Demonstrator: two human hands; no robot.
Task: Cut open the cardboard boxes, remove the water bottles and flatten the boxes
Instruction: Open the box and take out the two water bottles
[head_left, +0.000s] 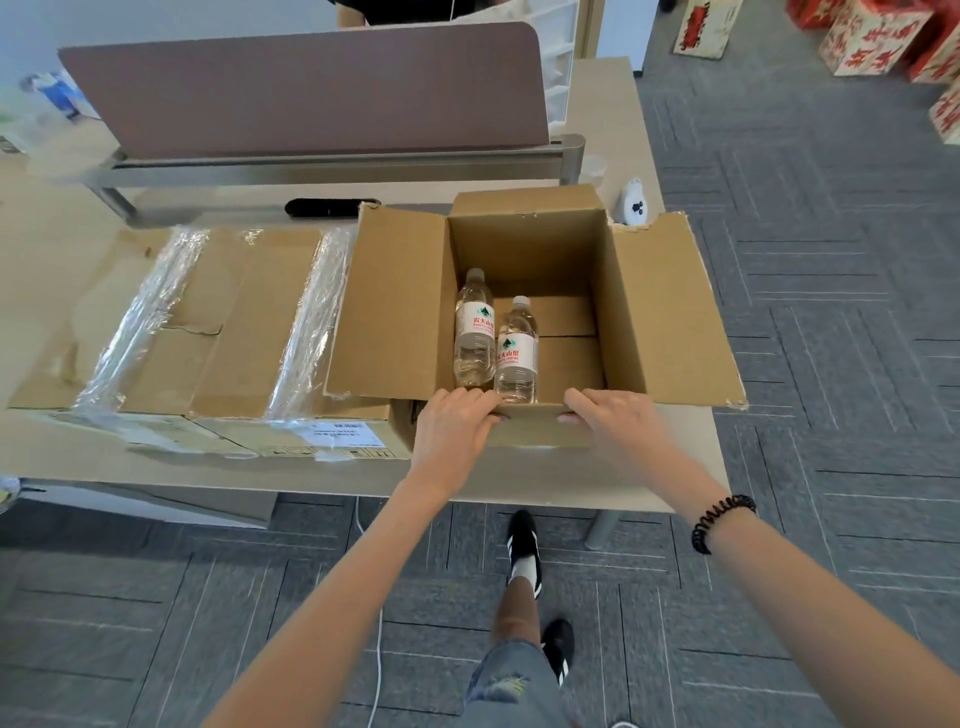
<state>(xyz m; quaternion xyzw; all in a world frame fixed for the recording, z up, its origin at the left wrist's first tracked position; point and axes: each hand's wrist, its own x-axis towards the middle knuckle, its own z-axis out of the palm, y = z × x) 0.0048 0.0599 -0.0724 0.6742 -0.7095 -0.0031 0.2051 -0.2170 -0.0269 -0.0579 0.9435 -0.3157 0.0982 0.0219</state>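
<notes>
An open brown cardboard box (524, 244) stands on the pale wooden surface (519, 483), with 2 clear plastic water bottles (475, 332) upright in its near-left corner. The left hand (452, 426) and right hand (608, 421) each have their grip clamped on the box's near flap. A flattened brown cardboard box (234, 322) striped with clear tape lies just left.

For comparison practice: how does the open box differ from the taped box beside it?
The open box has spread flaps and shows two bottles; the taped box is covered, crossed by clear tape. The left hand and right hand grip the open box's near edge; neither touches the taped box. Both are brown cardboard.
</notes>
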